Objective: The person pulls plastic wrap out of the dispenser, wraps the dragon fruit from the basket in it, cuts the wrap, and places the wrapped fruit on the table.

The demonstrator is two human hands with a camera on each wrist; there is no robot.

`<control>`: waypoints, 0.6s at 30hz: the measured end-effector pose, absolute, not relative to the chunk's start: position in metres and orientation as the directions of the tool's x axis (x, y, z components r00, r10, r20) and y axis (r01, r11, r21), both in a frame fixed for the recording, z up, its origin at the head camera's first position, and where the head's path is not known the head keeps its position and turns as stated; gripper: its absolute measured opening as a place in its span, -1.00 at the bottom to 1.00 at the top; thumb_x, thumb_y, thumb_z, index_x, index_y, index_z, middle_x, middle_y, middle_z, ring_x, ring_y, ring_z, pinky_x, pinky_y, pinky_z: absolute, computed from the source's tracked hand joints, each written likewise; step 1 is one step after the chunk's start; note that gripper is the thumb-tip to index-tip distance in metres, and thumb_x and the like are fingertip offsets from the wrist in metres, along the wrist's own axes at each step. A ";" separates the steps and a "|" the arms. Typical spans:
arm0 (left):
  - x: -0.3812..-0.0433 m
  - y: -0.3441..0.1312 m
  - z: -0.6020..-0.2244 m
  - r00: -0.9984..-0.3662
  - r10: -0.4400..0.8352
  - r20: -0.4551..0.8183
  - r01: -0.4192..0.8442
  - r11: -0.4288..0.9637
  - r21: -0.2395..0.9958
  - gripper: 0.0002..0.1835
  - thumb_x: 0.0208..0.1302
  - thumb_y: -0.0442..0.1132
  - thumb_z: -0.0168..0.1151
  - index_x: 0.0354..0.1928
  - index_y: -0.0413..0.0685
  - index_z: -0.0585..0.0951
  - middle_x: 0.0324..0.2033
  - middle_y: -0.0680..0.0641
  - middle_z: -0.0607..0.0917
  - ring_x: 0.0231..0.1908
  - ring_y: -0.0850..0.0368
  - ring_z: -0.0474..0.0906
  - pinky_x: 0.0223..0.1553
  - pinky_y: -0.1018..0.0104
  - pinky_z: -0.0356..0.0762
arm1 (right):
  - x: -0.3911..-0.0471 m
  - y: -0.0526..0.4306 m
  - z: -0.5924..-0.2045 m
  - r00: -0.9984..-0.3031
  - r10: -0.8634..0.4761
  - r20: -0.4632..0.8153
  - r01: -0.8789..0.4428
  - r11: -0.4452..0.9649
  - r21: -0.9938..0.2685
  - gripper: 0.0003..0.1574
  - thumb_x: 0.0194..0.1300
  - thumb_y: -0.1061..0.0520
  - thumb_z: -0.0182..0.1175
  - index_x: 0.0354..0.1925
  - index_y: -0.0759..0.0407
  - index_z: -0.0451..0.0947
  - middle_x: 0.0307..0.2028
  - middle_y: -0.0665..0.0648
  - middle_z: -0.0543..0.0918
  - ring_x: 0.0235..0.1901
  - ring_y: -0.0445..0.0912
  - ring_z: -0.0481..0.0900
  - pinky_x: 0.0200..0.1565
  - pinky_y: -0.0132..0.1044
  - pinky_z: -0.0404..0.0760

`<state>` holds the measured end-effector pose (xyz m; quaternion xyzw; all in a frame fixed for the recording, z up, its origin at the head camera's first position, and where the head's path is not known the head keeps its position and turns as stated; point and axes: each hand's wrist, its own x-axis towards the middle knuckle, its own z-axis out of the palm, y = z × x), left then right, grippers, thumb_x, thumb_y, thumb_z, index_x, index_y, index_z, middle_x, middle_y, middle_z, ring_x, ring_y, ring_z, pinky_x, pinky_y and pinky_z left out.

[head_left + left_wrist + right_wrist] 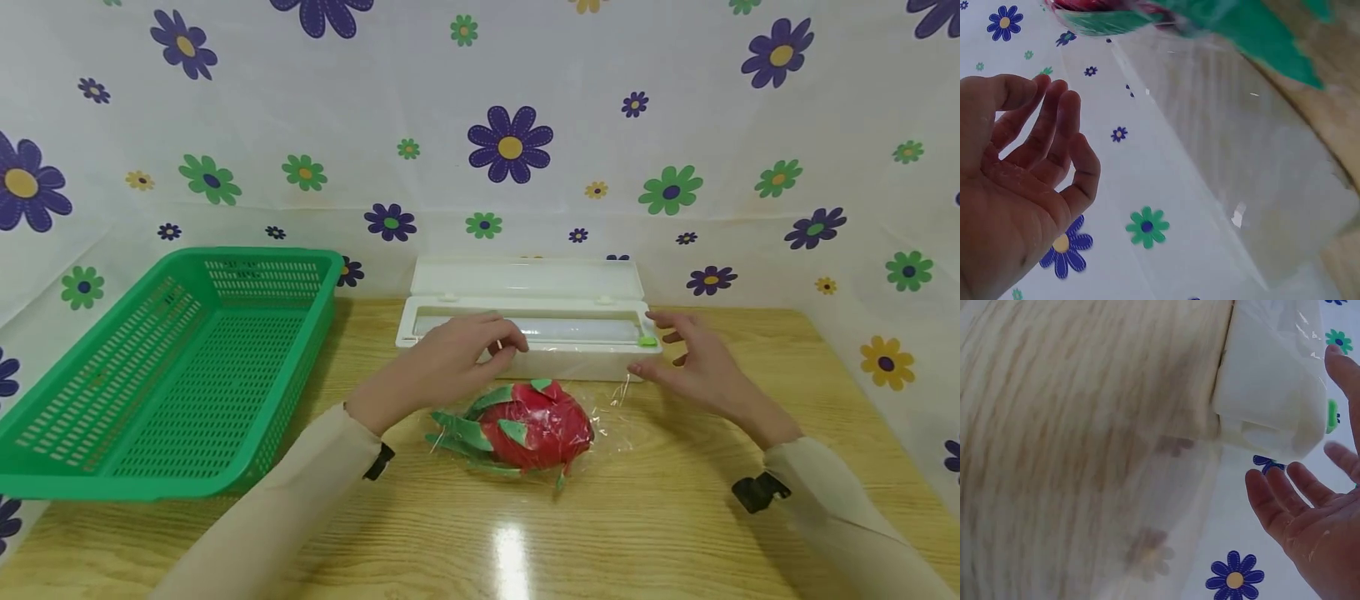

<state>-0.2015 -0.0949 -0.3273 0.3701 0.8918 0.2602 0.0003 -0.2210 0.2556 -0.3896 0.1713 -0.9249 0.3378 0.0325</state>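
Trainee: Where is the workpiece, and why is it set there?

Instructor: The dragon fruit [536, 425] lies on its side on the wood-grain table [660, 525], just in front of the film dispenser [570, 365]; that placing probably keeps it square to the roll [588, 330], so that film need span little table. Clear film [615, 422] covers the fruit and spreads beyond its right side; whether it still joins the roll cannot be told.

Trainee: State the dispenser's setting, and the basket's.

Instructor: The lid [525, 280] stands raised at the rear, presumably for access to the roll; the green slider [647, 342] sits at the right end of the front edge, near the right hand [708, 371]. The green basket [187, 487] stands at the left, likely to keep it out of the hands' way.

Trainee: And the hands?

Instructor: The left hand [450, 358] arches over the dispenser's front edge, behind the fruit; its fingers bend loosely, thumb and fingertips apart, with nothing gripped. The right hand reaches in at the dispenser's right end; thumb and fingers stand spread, likewise gripping nothing; fingertip contact with the film cannot be confirmed. Both forearms angle inward from the near side; the sleeves stop at the wrists.
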 end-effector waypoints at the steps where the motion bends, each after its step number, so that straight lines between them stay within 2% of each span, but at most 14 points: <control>1: -0.205 -0.088 -0.324 -0.714 0.676 0.180 0.669 0.585 0.458 -0.76 0.53 -0.25 0.06 0.05 -0.07 0.67 -0.09 -0.02 0.75 -0.14 0.19 0.63 -0.11 0.29 0.65 | -0.223 0.255 -0.391 -0.946 -0.289 0.143 -0.313 0.710 -0.631 0.05 0.25 -0.02 0.46 0.51 0.25 0.17 0.30 0.45 0.42 0.17 0.37 0.53 0.00 0.17 0.68; 3: -0.212 -0.075 -0.319 -0.695 0.703 0.150 0.683 0.580 0.445 -0.75 0.53 -0.24 0.04 0.08 -0.05 0.66 -0.08 0.01 0.73 -0.13 0.22 0.61 -0.09 0.36 0.61 | -0.225 0.255 -0.394 -0.956 -0.280 0.084 -0.263 0.696 -0.668 0.19 0.26 -0.06 0.46 0.58 0.21 0.01 0.36 0.48 0.36 0.23 0.40 0.50 0.04 0.17 0.69; 6: -0.222 -0.054 -0.312 -0.675 0.731 0.095 0.691 0.581 0.430 -0.73 0.54 -0.23 0.04 0.12 -0.02 0.64 -0.08 0.04 0.71 -0.11 0.22 0.60 -0.04 0.35 0.61 | -0.227 0.253 -0.399 -0.965 -0.261 0.014 -0.193 0.676 -0.711 0.30 0.27 -0.12 0.45 0.62 0.16 -0.16 0.42 0.50 0.30 0.29 0.43 0.46 0.10 0.18 0.67; 13: -0.244 -0.010 -0.309 -0.640 0.764 -0.082 0.710 0.629 0.317 -0.62 0.56 -0.18 -0.02 0.33 0.15 0.50 -0.02 0.02 0.64 -0.11 0.17 0.56 -0.02 0.29 0.60 | -0.227 0.252 -0.406 -0.969 -0.246 -0.009 -0.163 0.667 -0.727 0.22 0.32 -0.12 0.40 0.62 0.10 -0.12 0.41 0.52 0.34 0.20 0.40 0.58 0.13 0.15 0.66; 18: -0.253 0.016 -0.310 -0.607 0.768 -0.205 0.731 0.641 0.233 -0.50 0.57 -0.17 -0.02 0.48 0.27 0.34 0.15 -0.11 0.58 -0.03 0.08 0.54 0.02 0.17 0.64 | -0.225 0.254 -0.406 -0.972 -0.230 -0.046 -0.109 0.617 -0.779 0.20 0.32 -0.10 0.40 0.64 -0.03 -0.11 0.42 0.50 0.34 0.16 0.36 0.64 0.14 0.13 0.66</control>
